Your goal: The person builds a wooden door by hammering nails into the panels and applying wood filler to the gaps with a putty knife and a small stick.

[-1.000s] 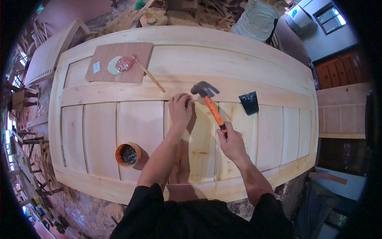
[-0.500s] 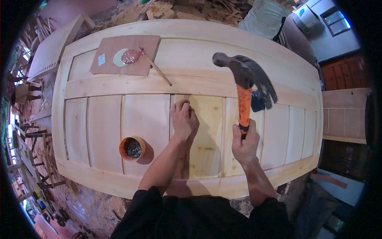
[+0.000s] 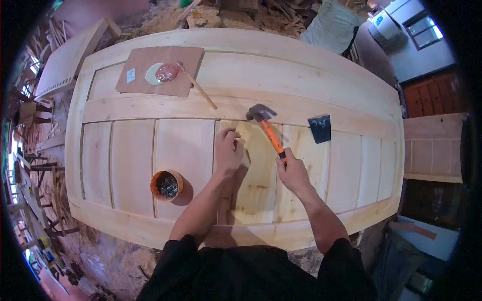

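Note:
My right hand [image 3: 293,173] is wrapped round the orange handle of a claw hammer [image 3: 271,136]. The hammer's dark head is over the panelled wooden door [image 3: 186,145], close to the upper joint of a yellowish panel. My left hand [image 3: 229,153] rests at that panel's left edge with its fingers curled together. Whatever it pinches, if anything, is too small or hidden to make out. To the left of this hand stands an orange cup [image 3: 156,186] holding small dark metal pieces that look like nails. A black flat scraper [image 3: 320,129] lies right of the hammer.
On the door's upper left lies a thin brown board [image 3: 140,86] with pink paste [image 3: 167,72] and a wooden stick [image 3: 203,95] across its edge. Another wooden panel [image 3: 70,62] stands at far left. A pale sack [image 3: 331,25] sits beyond the door among wood scraps.
The hammer has come down and left from its raised position, its head now near my left hand. The scraper behind it is now fully uncovered. My left hand stays at nearly the same spot.

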The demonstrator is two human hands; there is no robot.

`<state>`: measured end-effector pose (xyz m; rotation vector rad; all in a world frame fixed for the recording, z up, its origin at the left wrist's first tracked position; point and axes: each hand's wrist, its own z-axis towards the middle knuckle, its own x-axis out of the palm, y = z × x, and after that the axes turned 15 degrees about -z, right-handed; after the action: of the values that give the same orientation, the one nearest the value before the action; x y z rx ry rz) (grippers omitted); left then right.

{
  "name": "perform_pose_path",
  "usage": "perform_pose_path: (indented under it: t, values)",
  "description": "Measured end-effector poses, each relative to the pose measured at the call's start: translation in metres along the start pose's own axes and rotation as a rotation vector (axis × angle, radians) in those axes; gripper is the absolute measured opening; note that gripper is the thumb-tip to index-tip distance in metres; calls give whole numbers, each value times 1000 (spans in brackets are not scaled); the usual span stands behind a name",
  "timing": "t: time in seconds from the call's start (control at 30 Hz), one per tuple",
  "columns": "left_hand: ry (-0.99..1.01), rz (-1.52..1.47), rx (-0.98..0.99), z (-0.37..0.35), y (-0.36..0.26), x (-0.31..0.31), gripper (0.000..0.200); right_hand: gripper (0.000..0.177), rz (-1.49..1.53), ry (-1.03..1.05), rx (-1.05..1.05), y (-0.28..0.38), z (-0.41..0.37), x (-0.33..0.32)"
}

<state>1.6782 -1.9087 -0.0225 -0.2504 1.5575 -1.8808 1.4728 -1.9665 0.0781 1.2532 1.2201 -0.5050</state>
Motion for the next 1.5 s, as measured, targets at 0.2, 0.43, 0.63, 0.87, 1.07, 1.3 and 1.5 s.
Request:
perform_pose_path:
  t: [0.2,0.43,0.63,0.87,1.07,1.3,1.5]
  values:
    - [-38,26,-226,-24,-62,-126,25,27,106,-168,-3,17,-9,-17]
    - [226,680,-292,-61,-55,-217,25,25,-199,54,-9,-14,-5,4]
    - [185,676,-385,-69,-57,-213,24,28,-217,31,-34,-25,-15,22]
    - [341,719,-249,-75,-36,-226,13,24,-35,33,46,-52,-83,16]
    - [306,607,-179,-79,-33,-237,11,23,137,121,191,-101,-175,34]
    - [67,323,-124,-91,-70,-225,15,29,51,103,194,-93,-208,33]
    - [179,-119,-339,-199,-107,-128,17,25,44,69,122,-103,-232,30]
